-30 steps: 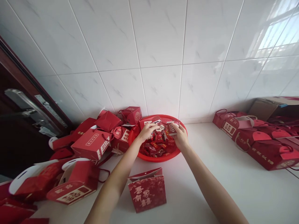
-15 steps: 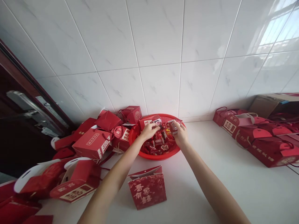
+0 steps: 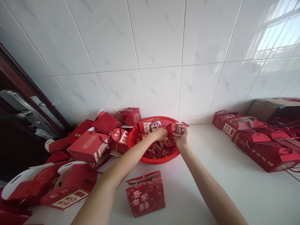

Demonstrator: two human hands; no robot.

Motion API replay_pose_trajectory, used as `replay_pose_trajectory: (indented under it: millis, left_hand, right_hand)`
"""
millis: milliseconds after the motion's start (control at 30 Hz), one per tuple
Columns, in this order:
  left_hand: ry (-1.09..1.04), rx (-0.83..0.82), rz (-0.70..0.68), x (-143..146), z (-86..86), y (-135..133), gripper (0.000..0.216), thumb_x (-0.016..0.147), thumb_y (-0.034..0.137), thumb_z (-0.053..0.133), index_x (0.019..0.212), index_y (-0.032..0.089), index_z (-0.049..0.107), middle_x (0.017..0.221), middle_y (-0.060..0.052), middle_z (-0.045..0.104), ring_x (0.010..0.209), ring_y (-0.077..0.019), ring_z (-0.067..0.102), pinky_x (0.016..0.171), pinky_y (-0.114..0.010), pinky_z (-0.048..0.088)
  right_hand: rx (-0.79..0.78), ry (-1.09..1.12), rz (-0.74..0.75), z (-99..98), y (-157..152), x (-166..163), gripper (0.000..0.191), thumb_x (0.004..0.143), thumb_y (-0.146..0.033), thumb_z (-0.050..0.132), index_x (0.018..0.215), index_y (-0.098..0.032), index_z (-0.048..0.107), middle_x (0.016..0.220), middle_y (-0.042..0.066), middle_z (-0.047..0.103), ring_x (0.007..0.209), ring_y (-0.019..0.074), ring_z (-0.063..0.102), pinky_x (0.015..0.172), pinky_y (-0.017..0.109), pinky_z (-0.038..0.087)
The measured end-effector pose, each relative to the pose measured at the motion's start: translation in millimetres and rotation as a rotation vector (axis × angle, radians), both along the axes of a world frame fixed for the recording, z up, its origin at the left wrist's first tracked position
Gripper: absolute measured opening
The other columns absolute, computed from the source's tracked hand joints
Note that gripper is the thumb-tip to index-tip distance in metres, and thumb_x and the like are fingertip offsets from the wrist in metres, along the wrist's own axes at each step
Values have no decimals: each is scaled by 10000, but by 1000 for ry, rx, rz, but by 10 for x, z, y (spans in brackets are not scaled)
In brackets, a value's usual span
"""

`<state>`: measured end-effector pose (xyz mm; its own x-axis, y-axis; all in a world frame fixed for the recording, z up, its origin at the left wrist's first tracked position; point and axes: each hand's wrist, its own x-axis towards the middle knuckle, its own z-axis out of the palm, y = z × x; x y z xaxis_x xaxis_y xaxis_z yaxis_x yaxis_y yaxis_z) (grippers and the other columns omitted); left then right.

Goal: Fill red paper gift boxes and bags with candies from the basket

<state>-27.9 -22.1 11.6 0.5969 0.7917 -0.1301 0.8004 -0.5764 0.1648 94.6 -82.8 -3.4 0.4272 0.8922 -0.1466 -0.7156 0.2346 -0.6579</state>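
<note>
A red plastic basket point(image 3: 157, 160) holds many small wrapped candies point(image 3: 156, 152) and a printed red card or box point(image 3: 150, 125) at its back. My left hand point(image 3: 159, 135) reaches in among the candies with its fingers curled down; what they grip, if anything, is hidden. At the basket's right rim my right hand point(image 3: 184, 137) is closed on a dark red patterned candy packet point(image 3: 180, 130). Nearer to me a red paper gift box point(image 3: 146, 197) with pale lettering stands upright, its top open.
Several red gift boxes point(image 3: 87, 145) are heaped on the left, some with open flaps. More red boxes point(image 3: 262, 153) line the right side beside a cardboard carton point(image 3: 262, 109). A tiled wall point(image 3: 159, 90) rises behind the white tabletop point(image 3: 199, 193); a dark door stands at left.
My left hand has moved right and down into the candies, away from the printed card. My right hand still holds its packet, now slightly farther right. The view has shifted a little.
</note>
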Motion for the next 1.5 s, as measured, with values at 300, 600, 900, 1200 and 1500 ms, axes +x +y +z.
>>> replay_pose_trajectory:
  millis: [300,600,900,1200,1500]
  left_hand:
    - [55,-67,96,-146,-15,26,289,440,248,851,410,201,567,461,-23,586,542,-207,616,570,-270,465]
    - [-106,3,84,-182,-33,78,379,640,40,619,935,228,763,1075,-86,749,1001,-276,680,823,-291,498]
    - [-80,-15,68,-213,-106,118,496,635,39,609,1064,244,749,1045,-70,759,975,-270,689,774,-268,488]
    - [-36,-73,-24,-136,-140,108,163,739,227,651,847,226,773,857,-40,762,806,-223,689,703,-261,464]
    - [-71,154,-393,52,-187,26,337,734,73,569,990,185,758,1006,-85,732,938,-230,650,846,-301,486]
  right_hand:
    - [11,-21,-34,-13,14,3,110,664,-308,584,729,-233,535,653,-29,640,615,151,638,508,260,514]
    - [3,23,-33,9,-9,0,69,662,-279,575,710,-230,566,639,-20,643,614,153,633,498,249,504]
    - [-13,38,-1,3,2,13,79,665,-273,576,723,-219,570,632,-28,652,584,140,635,486,236,496]
    - [-39,92,15,117,-66,-8,29,673,-233,550,684,-212,567,629,-17,666,519,120,600,429,214,455]
    - [-10,115,-53,97,-50,0,45,711,-233,531,689,-204,558,616,-20,649,550,123,612,464,213,486]
